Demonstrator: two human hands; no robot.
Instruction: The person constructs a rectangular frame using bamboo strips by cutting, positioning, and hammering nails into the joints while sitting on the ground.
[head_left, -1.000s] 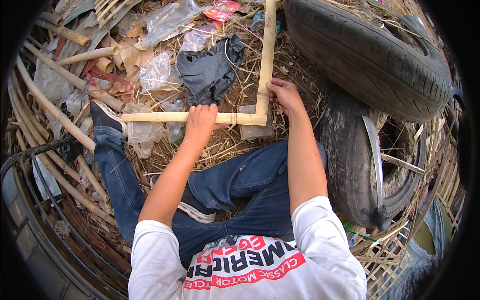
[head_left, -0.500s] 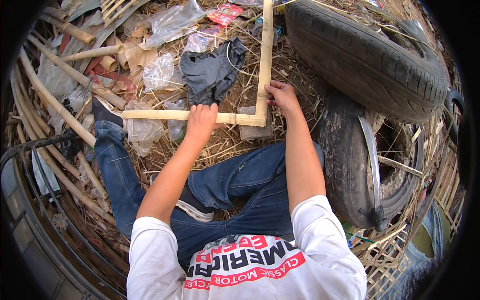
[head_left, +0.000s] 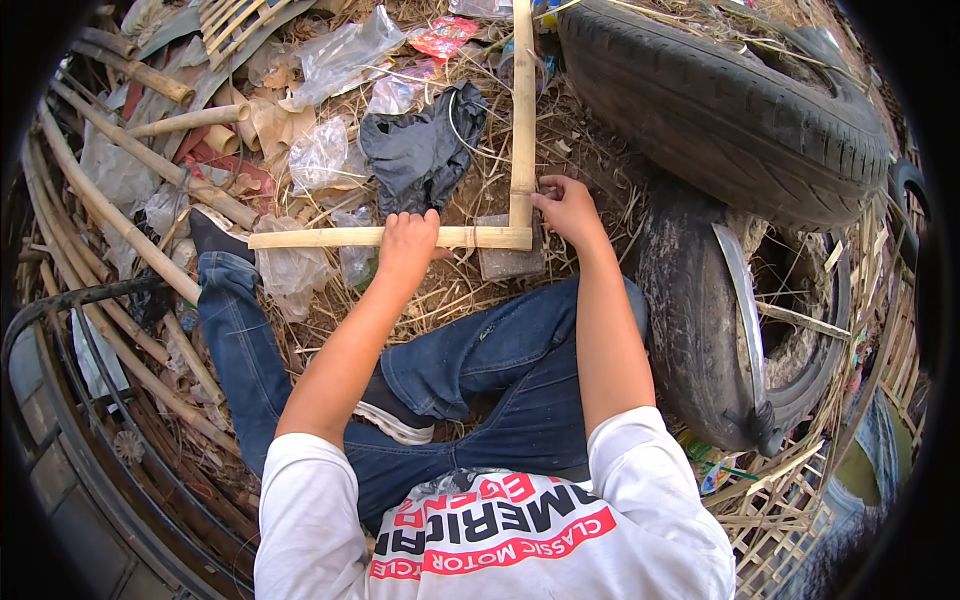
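Two pale bamboo strips meet at a right angle on the straw-covered ground. The horizontal strip [head_left: 320,238] runs left from the corner, and the upright strip [head_left: 522,110] runs away from me. My left hand [head_left: 408,245] grips the horizontal strip near its middle. My right hand [head_left: 566,207] rests at the corner joint [head_left: 518,236], fingers curled against the upright strip. A grey block [head_left: 508,262] lies just under the corner. I sit with legs in blue jeans [head_left: 480,370] folded beneath the frame.
A large black tyre [head_left: 720,110] lies at the upper right, a second worn tyre [head_left: 720,330] beside my right arm. Dark cloth [head_left: 425,150], clear plastic bags [head_left: 320,155] and loose bamboo poles [head_left: 120,230] litter the left. Woven bamboo [head_left: 800,510] sits at the lower right.
Both hands stay on the bamboo frame. The frame and hands have barely shifted; the view has drifted slightly.
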